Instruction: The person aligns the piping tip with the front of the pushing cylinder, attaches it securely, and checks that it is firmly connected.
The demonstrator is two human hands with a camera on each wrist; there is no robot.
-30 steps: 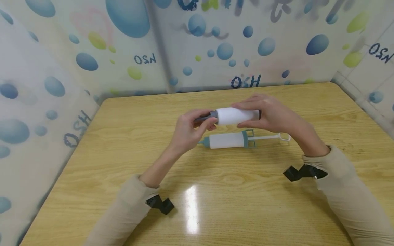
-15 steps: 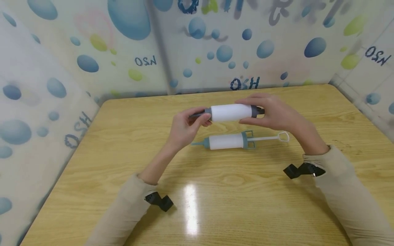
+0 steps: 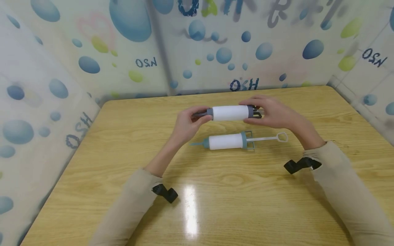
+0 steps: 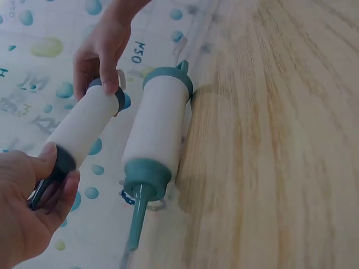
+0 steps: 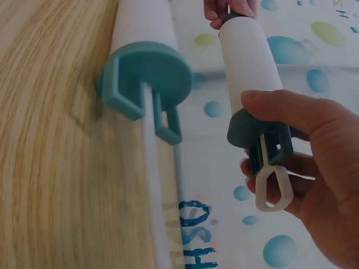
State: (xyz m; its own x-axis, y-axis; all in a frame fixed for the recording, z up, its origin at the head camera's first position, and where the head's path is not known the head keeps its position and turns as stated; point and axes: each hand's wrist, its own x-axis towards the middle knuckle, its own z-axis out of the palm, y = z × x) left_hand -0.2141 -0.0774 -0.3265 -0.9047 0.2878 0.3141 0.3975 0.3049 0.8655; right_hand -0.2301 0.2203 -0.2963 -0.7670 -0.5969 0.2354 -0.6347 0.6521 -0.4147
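Note:
Both hands hold a large syringe point(image 3: 230, 113) with a white barrel and dark grey ends, level above the table. My left hand point(image 3: 189, 123) pinches its dark nozzle end between thumb and fingers. At the other end my right hand point(image 3: 269, 111) grips the dark collar, thumb on one side and fingers on the other. In the right wrist view its white plunger ring point(image 5: 274, 189) sits close behind the collar. A second syringe point(image 3: 226, 141), white with teal ends, lies on the table just nearer than the held one, its white plunger point(image 3: 266, 138) drawn out to the right.
The wooden table point(image 3: 234, 198) reaches back to a wall point(image 3: 197, 44) covered in blue and green bubble prints. Each sleeve carries a black wrist camera, the left one point(image 3: 165, 193) and the right one point(image 3: 301, 164).
My right hand has slid right along the held syringe, from its barrel to its dark collar, uncovering that end. The teal-ended syringe stays on the table.

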